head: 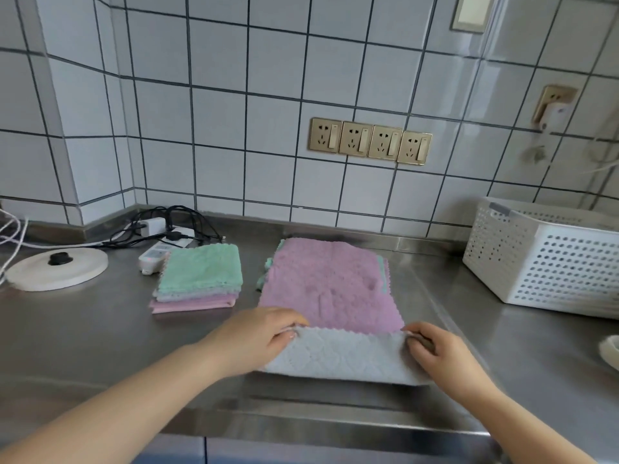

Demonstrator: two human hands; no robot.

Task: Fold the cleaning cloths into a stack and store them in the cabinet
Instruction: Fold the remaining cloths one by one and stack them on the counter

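A grey cleaning cloth [341,356] lies at the front of the steel counter [100,329], its far edge lifted. My left hand [258,336] pinches that edge's left corner and my right hand [442,356] pinches its right corner. Behind it lies a pile of unfolded cloths [328,283] with a pink one on top and green edges showing beneath. To the left sits a stack of folded cloths [201,279], green on top, grey and pink below.
A white perforated basket [549,259] stands at the right. A white round lid with a black knob [57,266], a power strip [154,257] and tangled cables [167,226] lie at the back left. Cabinet fronts [207,453] show below the counter's front edge.
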